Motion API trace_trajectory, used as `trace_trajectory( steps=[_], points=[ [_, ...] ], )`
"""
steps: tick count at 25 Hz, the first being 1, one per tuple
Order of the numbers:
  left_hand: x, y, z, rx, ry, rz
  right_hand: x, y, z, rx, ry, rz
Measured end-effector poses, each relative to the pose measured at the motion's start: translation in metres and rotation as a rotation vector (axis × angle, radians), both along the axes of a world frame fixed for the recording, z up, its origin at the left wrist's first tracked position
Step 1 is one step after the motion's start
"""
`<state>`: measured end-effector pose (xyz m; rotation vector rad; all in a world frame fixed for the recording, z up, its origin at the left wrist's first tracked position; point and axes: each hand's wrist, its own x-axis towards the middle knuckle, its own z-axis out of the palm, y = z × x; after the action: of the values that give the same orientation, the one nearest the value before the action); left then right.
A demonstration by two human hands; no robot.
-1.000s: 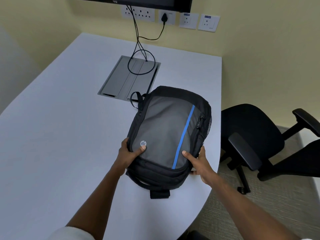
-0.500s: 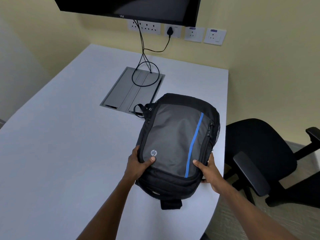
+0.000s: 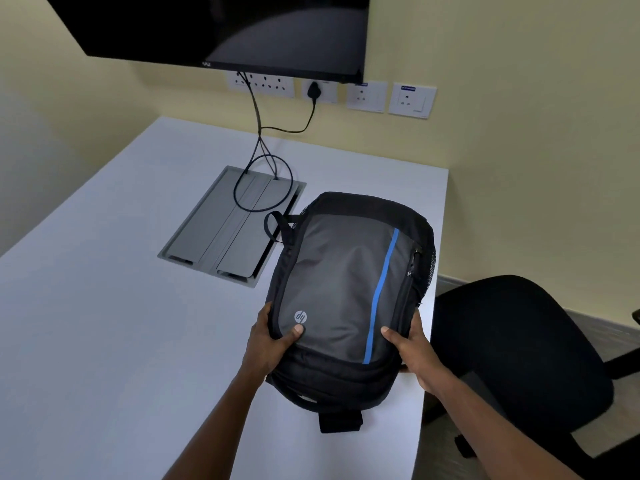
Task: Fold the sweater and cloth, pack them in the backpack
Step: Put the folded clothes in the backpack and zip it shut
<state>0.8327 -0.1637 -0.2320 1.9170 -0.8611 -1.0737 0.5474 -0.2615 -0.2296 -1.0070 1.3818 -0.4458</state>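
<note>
- Head view. One backpack (image 3: 349, 292), grey front panel with a blue stripe, black sides, lies front-up on the white surface (image 3: 104, 306); it sits at the surface's right edge, its bottom end toward the person.
- Left hand (image 3: 270, 344): the grip is closed on the backpack's near left corner, thumb pressed on the grey panel just below the round logo, fingers wrapped round the side.
- Right hand (image 3: 410, 348): the grip is closed on the backpack's near right corner, thumb on the panel just right of the blue stripe, fingers behind the side.
- Backpack looks zipped and filled out. No sweater or cloth is visible anywhere on the surface.
- Judgement on progress: folding and packing appear done, contents presumably inside the backpack, though the interior is hidden. What seems left is only settling or releasing the backpack.
- Count: backpack, one; hands, two; sweater, none visible; cloth, none visible.
- Beyond the backpack's far left corner: one grey cable hatch (image 3: 228, 226) set into the surface, with black cables (image 3: 258, 147) running up to the wall sockets (image 3: 367, 97).
- Above the backpack, on the wall: one dark monitor (image 3: 221, 29).
- Right of the backpack, off the surface: one black office chair (image 3: 512, 348).
</note>
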Motion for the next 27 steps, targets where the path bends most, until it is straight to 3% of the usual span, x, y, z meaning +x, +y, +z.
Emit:
trace_trajectory(
  steps=[13,27],
  points=[
    [0.006,-0.166,-0.014,-0.027,0.012,0.034,0.012,-0.179,-0.008,-0.025,0.026,-0.007],
    [0.015,-0.252,-0.027,-0.019,-0.007,0.036,0.023,-0.266,-0.011,-0.027,0.098,0.004]
  ],
)
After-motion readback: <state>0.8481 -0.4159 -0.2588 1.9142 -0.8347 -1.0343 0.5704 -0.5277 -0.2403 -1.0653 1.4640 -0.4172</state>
